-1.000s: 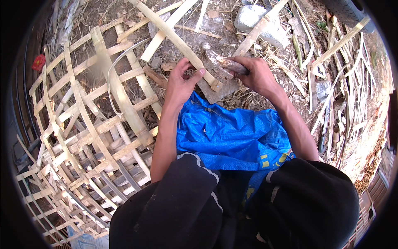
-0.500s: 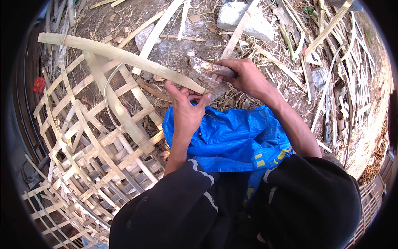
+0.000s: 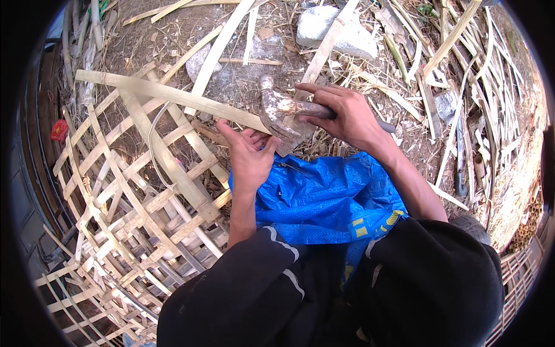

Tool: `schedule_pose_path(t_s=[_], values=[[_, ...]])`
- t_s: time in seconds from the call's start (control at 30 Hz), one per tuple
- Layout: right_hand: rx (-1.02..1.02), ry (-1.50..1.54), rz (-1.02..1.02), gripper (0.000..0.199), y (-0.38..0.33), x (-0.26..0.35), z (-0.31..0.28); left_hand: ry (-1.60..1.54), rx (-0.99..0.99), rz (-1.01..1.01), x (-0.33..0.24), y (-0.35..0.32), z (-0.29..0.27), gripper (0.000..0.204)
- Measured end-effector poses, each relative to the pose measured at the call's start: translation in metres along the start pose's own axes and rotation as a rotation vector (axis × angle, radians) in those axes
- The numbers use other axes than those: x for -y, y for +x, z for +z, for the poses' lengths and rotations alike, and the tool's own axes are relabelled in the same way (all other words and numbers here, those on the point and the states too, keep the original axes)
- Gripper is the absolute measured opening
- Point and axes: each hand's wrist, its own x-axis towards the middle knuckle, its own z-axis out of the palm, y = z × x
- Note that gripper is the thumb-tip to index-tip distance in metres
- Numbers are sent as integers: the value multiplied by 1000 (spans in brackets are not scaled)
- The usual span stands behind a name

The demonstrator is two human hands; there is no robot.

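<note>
My left hand (image 3: 250, 153) pinches the near end of a long flat bamboo strip (image 3: 173, 95), which reaches away to the left. My right hand (image 3: 350, 115) is closed round the handle of a worn claw hammer (image 3: 280, 106). The hammer's head hangs over the strip's end, close to my left fingers; whether they touch I cannot tell. Under it is a flat greyish piece (image 3: 293, 141), partly covered, whose kind I cannot make out. A crumpled blue plastic sheet (image 3: 329, 191) lies across my lap below both hands.
Woven bamboo lattice (image 3: 133, 202) spreads over the left side. A pale stone block (image 3: 338, 32) sits at the far side. Loose bamboo strips (image 3: 457, 43) pile up on the right, near a dark-handled tool (image 3: 460, 168). A small red packet (image 3: 59, 130) is at far left.
The hammer's head has come lower and turned, so its claw shows over the strip's end. My left hand and the strip have shifted slightly; the strip's far end sits lower in view.
</note>
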Motion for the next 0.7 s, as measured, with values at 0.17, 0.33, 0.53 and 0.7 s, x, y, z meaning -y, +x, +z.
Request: schedule_pose_path(t_s=[0.17, 0.33, 0.53, 0.7], values=[[311, -121, 193, 47, -36, 26, -57, -140, -2, -77, -19, 14, -14, 87], [673, -408, -76, 48, -47, 17, -68, -231, 14, -107, -38, 33, -41, 89], [852, -569, -236, 52, -22, -23, -25, -267, -16, -85, -47, 35, -45, 96], [640, -514, 31, 53, -2, -8, 1, -349, 4, -51, -59, 25, -50, 94]])
